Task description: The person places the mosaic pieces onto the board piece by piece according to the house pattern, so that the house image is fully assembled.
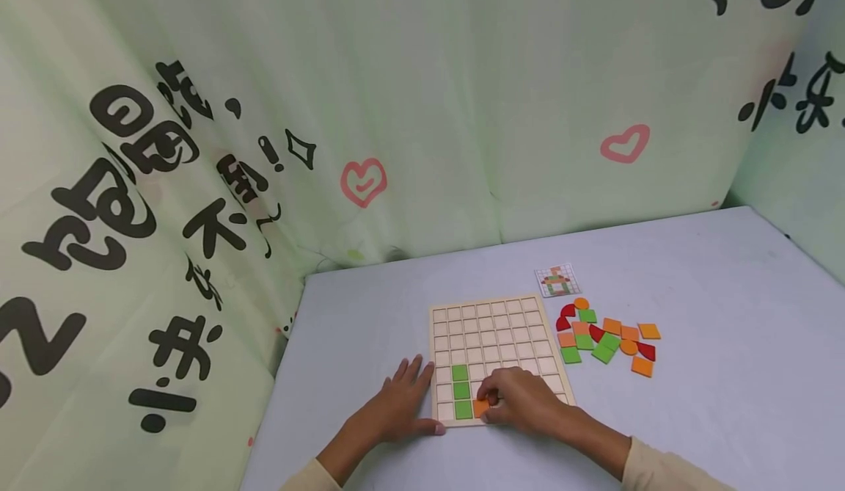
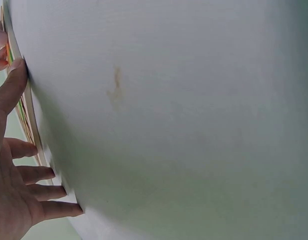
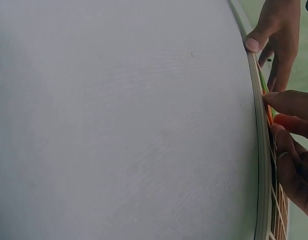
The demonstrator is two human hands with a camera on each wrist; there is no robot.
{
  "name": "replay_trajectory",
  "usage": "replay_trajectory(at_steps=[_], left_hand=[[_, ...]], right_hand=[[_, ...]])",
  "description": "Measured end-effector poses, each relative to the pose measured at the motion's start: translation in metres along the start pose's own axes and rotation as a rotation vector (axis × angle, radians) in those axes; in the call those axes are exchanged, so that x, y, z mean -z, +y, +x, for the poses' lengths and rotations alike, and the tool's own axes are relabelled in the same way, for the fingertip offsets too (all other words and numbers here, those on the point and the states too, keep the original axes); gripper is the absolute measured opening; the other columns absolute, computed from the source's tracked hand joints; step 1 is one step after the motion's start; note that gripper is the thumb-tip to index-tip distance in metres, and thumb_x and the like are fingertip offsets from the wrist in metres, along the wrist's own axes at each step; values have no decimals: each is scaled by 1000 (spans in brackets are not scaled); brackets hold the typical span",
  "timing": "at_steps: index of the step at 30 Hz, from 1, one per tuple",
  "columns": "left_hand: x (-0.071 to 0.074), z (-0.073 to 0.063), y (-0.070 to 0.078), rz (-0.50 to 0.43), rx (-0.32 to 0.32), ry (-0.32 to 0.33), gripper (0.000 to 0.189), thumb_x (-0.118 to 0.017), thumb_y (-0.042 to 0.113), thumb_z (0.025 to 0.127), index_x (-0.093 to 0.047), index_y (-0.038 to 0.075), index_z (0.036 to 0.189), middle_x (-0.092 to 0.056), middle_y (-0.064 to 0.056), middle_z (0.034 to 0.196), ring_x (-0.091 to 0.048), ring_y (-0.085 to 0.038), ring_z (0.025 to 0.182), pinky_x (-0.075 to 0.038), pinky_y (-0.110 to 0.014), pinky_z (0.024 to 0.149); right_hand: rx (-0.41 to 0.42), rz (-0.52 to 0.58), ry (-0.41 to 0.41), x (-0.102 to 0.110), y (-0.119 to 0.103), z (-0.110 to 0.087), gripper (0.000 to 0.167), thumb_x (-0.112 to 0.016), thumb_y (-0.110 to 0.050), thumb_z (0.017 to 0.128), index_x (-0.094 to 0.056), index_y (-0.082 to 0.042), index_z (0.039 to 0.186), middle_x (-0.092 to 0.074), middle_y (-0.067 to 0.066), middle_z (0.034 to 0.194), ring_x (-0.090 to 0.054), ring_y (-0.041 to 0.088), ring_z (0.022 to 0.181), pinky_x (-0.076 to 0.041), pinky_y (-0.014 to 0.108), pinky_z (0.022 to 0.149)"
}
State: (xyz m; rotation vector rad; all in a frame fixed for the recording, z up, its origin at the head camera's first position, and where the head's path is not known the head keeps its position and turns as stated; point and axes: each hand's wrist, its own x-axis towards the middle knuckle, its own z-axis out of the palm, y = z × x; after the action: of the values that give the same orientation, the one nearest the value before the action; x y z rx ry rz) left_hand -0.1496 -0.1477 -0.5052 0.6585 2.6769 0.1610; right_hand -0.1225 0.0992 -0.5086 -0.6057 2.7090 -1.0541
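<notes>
A wooden grid board [image 1: 485,302] lies on the table in the head view. Three green square tiles [image 1: 461,391] stand in one column at its near left. My right hand [image 1: 524,401] bends over the near row, thumb and fingertips pinching an orange square tile [image 1: 480,407] at the cell right of the lowest green tile. My left hand [image 1: 403,403] rests at the board's near left corner, its fingers spread along the left side and the thumb at the front edge. In the left wrist view, that thumb [image 2: 13,82] touches the board's edge.
Right of the board lie loose tiles: green squares [image 1: 571,355], orange squares [image 1: 642,366], orange circles [image 1: 628,347] and red rounded pieces [image 1: 647,351]. A small pattern card [image 1: 557,280] sits beyond the board's far right corner. A printed curtain [image 1: 436,183] hangs behind the table.
</notes>
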Motion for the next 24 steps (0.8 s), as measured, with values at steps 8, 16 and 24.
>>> replay_trajectory(at_steps=[8,16,24], left_hand=[[0,1,0,-3,-10,7,104,-72,67,79,-32,12,158,-28,-17,164,-27,-43,150,-40,-64,107],[-1,0,0,15,4,4,105,-73,68,78,-32,13,158,-28,-16,164,-28,-42,150,-41,-63,107],[-1,0,1,-8,2,7,105,-73,67,78,-32,13,158,-28,-17,164,-26,-42,151,-39,-64,108]], right_hand=[[12,6,4,2,0,0,22,-87,-14,76,-77,-12,95,-62,-12,78,-50,3,71,-42,21,64],[55,56,-34,7,6,-3,31,-83,-17,79,-73,-10,108,-61,-12,78,-52,3,71,-43,21,65],[71,149,-139,27,27,-16,33,-75,-35,90,-71,-15,116,-63,-18,87,-51,0,64,-45,19,61]])
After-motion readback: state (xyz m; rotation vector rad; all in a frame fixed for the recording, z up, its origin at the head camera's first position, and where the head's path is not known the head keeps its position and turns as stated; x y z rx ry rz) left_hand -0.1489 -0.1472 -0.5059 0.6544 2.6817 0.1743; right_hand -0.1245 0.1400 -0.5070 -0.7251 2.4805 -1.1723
